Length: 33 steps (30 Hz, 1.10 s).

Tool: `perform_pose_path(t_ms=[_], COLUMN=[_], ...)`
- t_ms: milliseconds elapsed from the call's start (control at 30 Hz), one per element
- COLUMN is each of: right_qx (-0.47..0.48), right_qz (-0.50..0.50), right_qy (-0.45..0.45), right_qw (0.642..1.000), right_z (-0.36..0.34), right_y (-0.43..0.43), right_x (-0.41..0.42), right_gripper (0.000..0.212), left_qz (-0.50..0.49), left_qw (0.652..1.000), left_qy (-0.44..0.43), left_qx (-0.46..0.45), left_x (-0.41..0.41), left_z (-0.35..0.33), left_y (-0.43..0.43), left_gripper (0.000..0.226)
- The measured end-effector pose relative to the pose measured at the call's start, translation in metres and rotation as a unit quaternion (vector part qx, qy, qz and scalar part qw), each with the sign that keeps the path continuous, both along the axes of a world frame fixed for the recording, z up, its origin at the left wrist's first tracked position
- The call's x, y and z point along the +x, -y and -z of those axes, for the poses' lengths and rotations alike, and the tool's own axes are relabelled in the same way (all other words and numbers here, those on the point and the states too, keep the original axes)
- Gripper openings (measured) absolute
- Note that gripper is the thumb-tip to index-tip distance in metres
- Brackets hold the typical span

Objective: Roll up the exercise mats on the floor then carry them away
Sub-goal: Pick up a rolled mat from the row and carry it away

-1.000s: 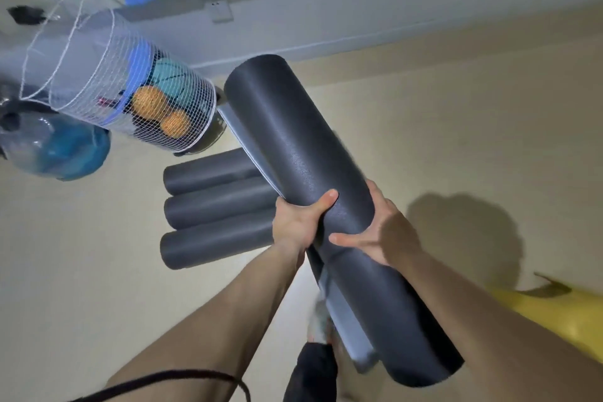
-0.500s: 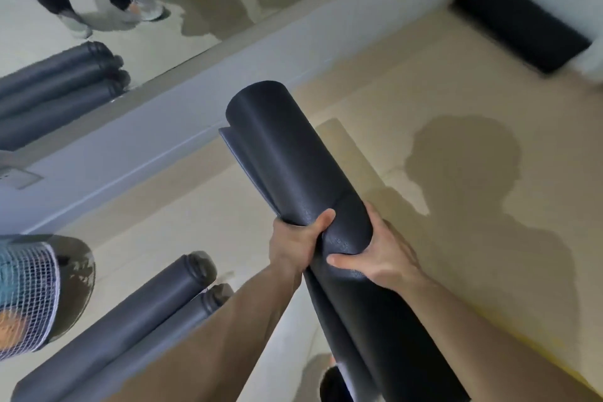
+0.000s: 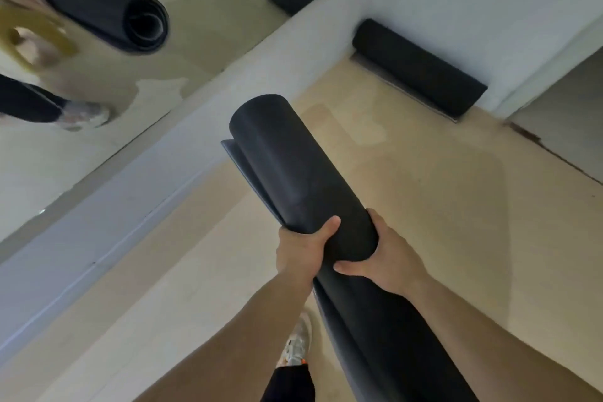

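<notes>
Swung right since half a second ago — stacked rolls and mesh bin gone from the lower left, far corner now closer.

Head view: rolled mat (image 3: 293, 179) carried off the floor, slanting from lower right up toward centre, loose outer flap showing along its left edge. Left hand (image 3: 301, 254) wrapped on the roll's left side, thumb pressed over the top. Right hand (image 3: 388, 258) clasped round the right side, thumb underneath — both closed tight on the mat. Second rolled mat (image 3: 419, 67) lying on the floor (image 3: 424, 206) against the white wall (image 3: 473, 10). Mirror (image 3: 98, 75) at left reflecting the carried roll. One sneaker (image 3: 297, 346) below.
</notes>
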State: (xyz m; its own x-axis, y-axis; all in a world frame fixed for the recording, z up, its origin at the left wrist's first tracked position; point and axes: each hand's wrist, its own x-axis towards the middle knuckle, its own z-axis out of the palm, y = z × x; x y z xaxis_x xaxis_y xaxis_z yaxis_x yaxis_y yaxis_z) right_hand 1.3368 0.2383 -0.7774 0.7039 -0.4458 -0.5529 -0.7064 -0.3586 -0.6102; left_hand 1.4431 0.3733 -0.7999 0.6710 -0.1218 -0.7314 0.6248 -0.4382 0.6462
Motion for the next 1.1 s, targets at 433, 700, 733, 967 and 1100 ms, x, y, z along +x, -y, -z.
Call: perform_pose_path(t_ms=[433, 700, 733, 967, 1100], right_qx=[0.003, -0.024, -0.024, -0.043, -0.081], right_qz=[-0.010, -0.016, -0.020, -0.038, -0.069], right_qy=[-0.033, -0.108, -0.118, -0.147, -0.142], right_qw=[0.999, 0.994, 0.993, 0.988, 0.984], right_z=[0.072, 0.169, 0.183, 0.289, 0.338], right_y=[0.302, 0.498, 0.515, 0.604, 0.641], right_x=[0.187, 0.264, 0.272, 0.324, 0.351], right_gripper=[0.121, 0.129, 0.132, 0.134, 0.140], left_qz=[0.044, 0.038, 0.038, 0.002, -0.025], left_qw=[0.998, 0.995, 0.994, 0.992, 0.990], left_qy=[-0.035, -0.093, -0.098, -0.126, -0.133], left_qx=[0.019, 0.002, 0.004, -0.011, -0.028], left_x=[0.187, 0.258, 0.265, 0.308, 0.326], left_z=[0.082, 0.180, 0.195, 0.304, 0.361], left_y=[0.301, 0.498, 0.516, 0.605, 0.639], left_gripper=[0.108, 0.083, 0.082, 0.076, 0.102])
